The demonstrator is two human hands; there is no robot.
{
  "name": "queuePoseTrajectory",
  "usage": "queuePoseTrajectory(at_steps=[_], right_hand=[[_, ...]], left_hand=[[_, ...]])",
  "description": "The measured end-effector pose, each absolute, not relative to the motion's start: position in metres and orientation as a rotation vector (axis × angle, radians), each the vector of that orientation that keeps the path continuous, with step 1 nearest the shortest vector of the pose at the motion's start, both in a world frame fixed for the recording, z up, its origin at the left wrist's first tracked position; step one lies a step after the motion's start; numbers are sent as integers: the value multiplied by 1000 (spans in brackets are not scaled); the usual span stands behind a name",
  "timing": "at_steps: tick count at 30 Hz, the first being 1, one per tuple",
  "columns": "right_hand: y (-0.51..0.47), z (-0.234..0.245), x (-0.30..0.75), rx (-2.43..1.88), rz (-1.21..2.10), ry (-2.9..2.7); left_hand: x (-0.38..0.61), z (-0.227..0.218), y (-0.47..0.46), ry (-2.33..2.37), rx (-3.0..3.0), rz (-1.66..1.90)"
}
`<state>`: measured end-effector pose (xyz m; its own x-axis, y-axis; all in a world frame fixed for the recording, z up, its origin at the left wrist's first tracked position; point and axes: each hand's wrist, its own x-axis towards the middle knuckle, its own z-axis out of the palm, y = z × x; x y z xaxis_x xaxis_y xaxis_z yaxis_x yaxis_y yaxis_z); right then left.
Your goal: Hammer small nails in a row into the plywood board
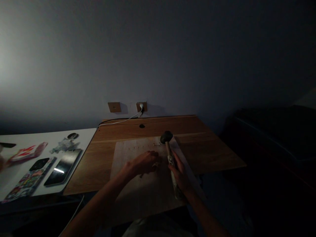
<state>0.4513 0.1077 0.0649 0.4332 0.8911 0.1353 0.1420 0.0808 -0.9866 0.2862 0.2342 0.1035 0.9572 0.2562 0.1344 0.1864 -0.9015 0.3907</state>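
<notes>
My right hand [181, 172] is wrapped around the pale handle of a mallet [170, 158]. Its dark, rounded head [166, 137] is over the far right part of a light wooden board [133, 197]. A row of small nails [143, 146] runs along the far side of the board, two of them by the mallet head standing taller. My left hand [146, 162] hovers over or rests on the middle of the board, fingers curled in. A small pale shape shows by its fingertips, too dim to name.
The board lies on a brown wooden desk [84, 171] against the wall. On a white table [89, 135] to the left are a dark-screened phone [63, 168], a patterned phone [29, 179], crumpled clear plastic [65, 144] and a red-and-white packet [28, 153]. A cable [118, 121] runs to a wall socket [141, 106].
</notes>
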Motion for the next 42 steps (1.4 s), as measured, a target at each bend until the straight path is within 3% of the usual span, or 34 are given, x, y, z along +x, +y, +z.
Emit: queuePoseTrajectory(at_steps=[6,14,31,42], right_hand=[[106,66,450,-1431,756,-1008],[103,72,445,-1381,872,-1006],[105,68,448,-1340,866,-1057],[119,73,434,-1316,972,-1013]], left_hand=[[289,103,241,396,2740,233],[286,75,301,822,2261,812],[275,56,308,837,2519,786],[278,55,307,919,2323,788]])
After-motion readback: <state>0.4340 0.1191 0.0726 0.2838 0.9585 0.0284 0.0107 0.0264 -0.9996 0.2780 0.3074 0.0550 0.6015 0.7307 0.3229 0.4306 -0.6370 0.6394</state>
